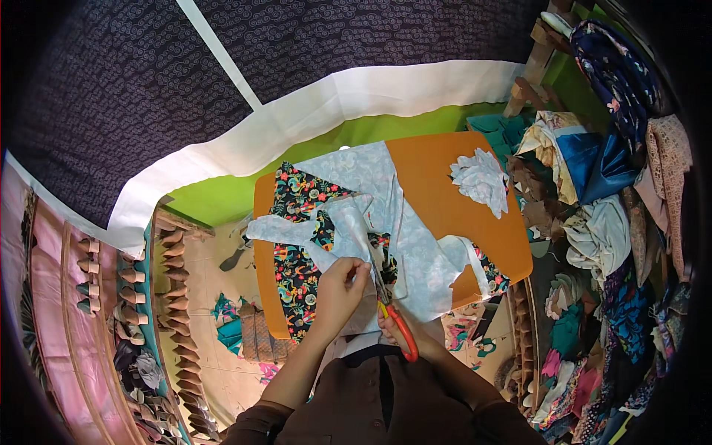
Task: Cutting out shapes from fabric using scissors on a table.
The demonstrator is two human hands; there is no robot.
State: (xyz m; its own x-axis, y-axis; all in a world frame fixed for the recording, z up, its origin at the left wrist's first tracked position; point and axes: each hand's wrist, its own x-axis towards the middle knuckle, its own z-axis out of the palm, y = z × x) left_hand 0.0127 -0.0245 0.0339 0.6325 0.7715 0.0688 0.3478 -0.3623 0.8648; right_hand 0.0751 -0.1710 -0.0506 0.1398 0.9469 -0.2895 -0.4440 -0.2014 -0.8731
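My left hand (pixel 345 283) is closed in a pinch at the edge of a floral cloth (pixel 297 297), black with bright flowers on one side and pale bluish white on the other. My right hand (pixel 391 324) grips a pair of scissors (pixel 405 338) with red and yellow handles. Their blades point away from me and lie against the pale folds just right of my left fingers; whether the blades are parted is hard to make out. Spread over an orange table (pixel 430 167), the cloth hangs past its near edge toward my lap.
A stack of pale cut cloth pieces (pixel 480 182) lies at the table's far right. Heaped fabrics (pixel 601 233) crowd the right side. Racks of shoe forms (pixel 175 297) stand at left. A dark patterned curtain (pixel 356 44) with a white border hangs ahead. Scraps (pixel 230 326) litter the floor.
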